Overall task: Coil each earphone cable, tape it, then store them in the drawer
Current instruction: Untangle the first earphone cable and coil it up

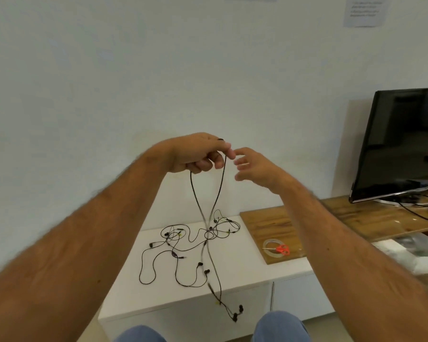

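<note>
My left hand point(198, 154) is raised in front of the wall and pinches a black earphone cable point(218, 188). The cable hangs down in a long loop, and its earbuds point(237, 313) dangle past the front edge of the white cabinet point(247, 270). My right hand point(255, 166) hovers just right of the left one, fingers spread, holding nothing. Several more black earphones point(181, 245) lie tangled on the cabinet top. A clear tape roll point(272, 245) and orange-handled scissors point(281, 249) rest on a wooden board point(269, 223).
A dark monitor point(403, 144) with trailing cables stands on the wooden shelf at the right. Cabinet drawer fronts point(302, 297) show below the top. My knees in blue jeans point(279, 327) are at the bottom edge. A paper sheet point(365, 11) hangs on the wall.
</note>
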Motion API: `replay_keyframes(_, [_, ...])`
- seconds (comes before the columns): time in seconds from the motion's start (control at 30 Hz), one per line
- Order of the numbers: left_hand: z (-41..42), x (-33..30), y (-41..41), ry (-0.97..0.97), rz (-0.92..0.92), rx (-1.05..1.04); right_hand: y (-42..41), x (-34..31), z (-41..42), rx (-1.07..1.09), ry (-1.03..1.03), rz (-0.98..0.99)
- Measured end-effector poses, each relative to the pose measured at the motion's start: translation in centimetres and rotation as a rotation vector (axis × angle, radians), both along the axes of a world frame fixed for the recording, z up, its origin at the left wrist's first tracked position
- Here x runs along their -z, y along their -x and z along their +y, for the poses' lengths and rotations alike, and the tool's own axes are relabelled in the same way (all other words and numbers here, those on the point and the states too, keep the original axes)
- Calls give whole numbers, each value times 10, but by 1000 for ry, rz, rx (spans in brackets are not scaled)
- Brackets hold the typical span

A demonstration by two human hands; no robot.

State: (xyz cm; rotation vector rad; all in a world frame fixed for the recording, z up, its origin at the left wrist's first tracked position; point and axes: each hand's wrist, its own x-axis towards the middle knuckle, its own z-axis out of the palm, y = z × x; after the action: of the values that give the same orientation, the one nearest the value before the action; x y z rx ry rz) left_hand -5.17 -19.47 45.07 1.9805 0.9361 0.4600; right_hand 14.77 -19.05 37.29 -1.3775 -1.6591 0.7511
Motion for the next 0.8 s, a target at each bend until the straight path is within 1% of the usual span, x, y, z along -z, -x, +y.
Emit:
replay_keyframes(0.07, [-4, 0, -4, -58, 88, 18, 10, -9, -7, -191, 31, 157])
replay_keyframes(0.1, [-5, 0, -5, -58, 120, 37, 12, -14, -8, -262, 36, 193])
replay_keyframes(0.17, [-6, -2, -2, -27, 157, 61, 17, -25, -14, -361, 20, 165])
replay_keyframes(0.23, [-5, -4, 6, 21, 163, 32, 20, -32, -19, -383, 4, 83])
replay_keyframes(0.27, [-4, -5, 11, 42, 168, 13, 21, -35, -20, -337, -36, 34])
replay_keyframes(0.3, [-3, -4, 16, 55, 185, 1, 21, -38, -20, -249, -110, -8])
replay_keyframes(0.33, [-2, -2, 21, 63, 218, -5, 20, -40, -17, -126, -209, -30])
replay_keyframes(0.43, [-3, 8, 35, 116, 354, -21, 7, -43, -2, 322, -542, -18])
replay_keyframes(0.47, [-2, 11, 39, 139, 383, -27, 2, -43, 1, 441, -596, -30])
replay_keyframes(0.5, [-2, 13, 43, 155, 389, -31, -2, -43, 3, 503, -602, -41])
replay_keyframes(0.53, [-1, 15, 47, 161, 372, -36, -5, -43, 6, 507, -569, -52])
replay_keyframes(0.57, [-1, 14, 49, 157, 331, -42, -7, -42, 7, 466, -516, -66])
replay_keyframes(0.63, [2, 10, 50, 122, 196, -64, -6, -38, 4, 328, -372, -81])
replay_keyframes(0.7, [4, 4, 46, 72, 72, -89, -3, -33, -2, 175, -215, -35])
replay_keyframes(0.73, [4, 0, 43, 47, 40, -90, -1, -30, -5, 106, -155, -18])
replay_keyframes(0.8, [3, -7, 35, 7, 40, -72, 3, -27, -9, -16, -52, -10])
